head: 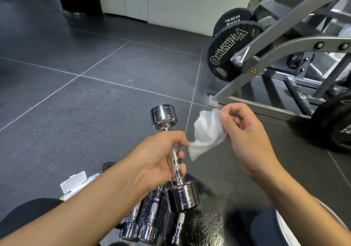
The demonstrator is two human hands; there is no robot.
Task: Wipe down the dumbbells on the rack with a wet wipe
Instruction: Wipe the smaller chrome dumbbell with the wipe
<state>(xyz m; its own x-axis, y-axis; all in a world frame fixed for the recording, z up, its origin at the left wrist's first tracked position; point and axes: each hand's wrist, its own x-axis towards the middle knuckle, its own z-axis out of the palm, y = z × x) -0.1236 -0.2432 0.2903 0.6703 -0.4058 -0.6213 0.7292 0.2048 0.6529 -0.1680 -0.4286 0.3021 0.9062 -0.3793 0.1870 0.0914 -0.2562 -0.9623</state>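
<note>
My left hand point(157, 160) grips the knurled handle of a chrome dumbbell point(164, 115), held above the floor with one head pointing away from me and the other towards me. Just right of it, my right hand point(247, 135) pinches a crumpled white wet wipe point(206, 133) between thumb and fingers. The wipe's lower corner hangs close to my left fingertips and stays off the dumbbell's heads. Below my left forearm several more chrome dumbbells point(150, 224) lie side by side on a low black rack point(201, 224).
A wet-wipe pack point(76, 185) with an open white lid sits on the dark tiled floor at lower left. A grey weight machine frame point(266, 59) carrying black Olympia plates point(226, 55) stands at the right. Another black plate point(336, 120) leans at the far right.
</note>
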